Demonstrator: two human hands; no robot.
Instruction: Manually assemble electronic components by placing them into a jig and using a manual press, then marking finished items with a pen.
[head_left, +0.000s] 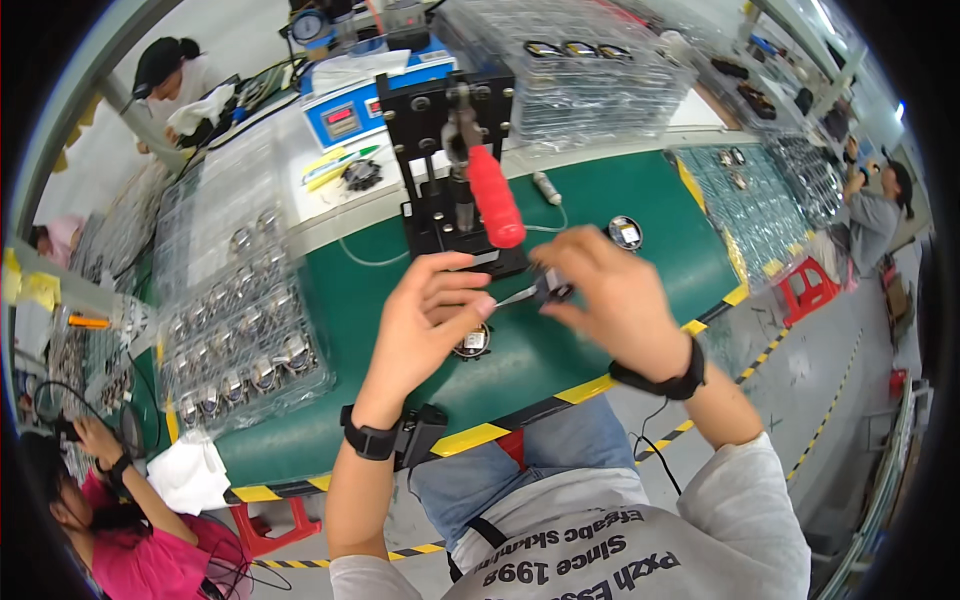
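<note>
A small dark part (pixel 553 287) is gripped between the thumb and bent fingers of the right hand (pixel 620 300) above a green mat (pixel 390 385), just in front of a black press (pixel 430 225) fitted with a red handle (pixel 496 200). A thin pale strip (pixel 516 297), reaching from the part toward the left, is met by the left hand (pixel 430 320), where its end appears to be pinched at the thumb tip, though blur leaves the details of the part unclear; the other left fingers are loosely curled and spread. One round component (pixel 472 343) is seen on the mat beside the left hand, and a round piece (pixel 626 233) lies beyond the right. The bench is flanked at left by a clear tray (pixel 322 380) filled with rows of round units (pixel 235 385), while stacked clear trays (pixel 600 105) are set behind the press, near a blue instrument box (pixel 325 115).
</note>
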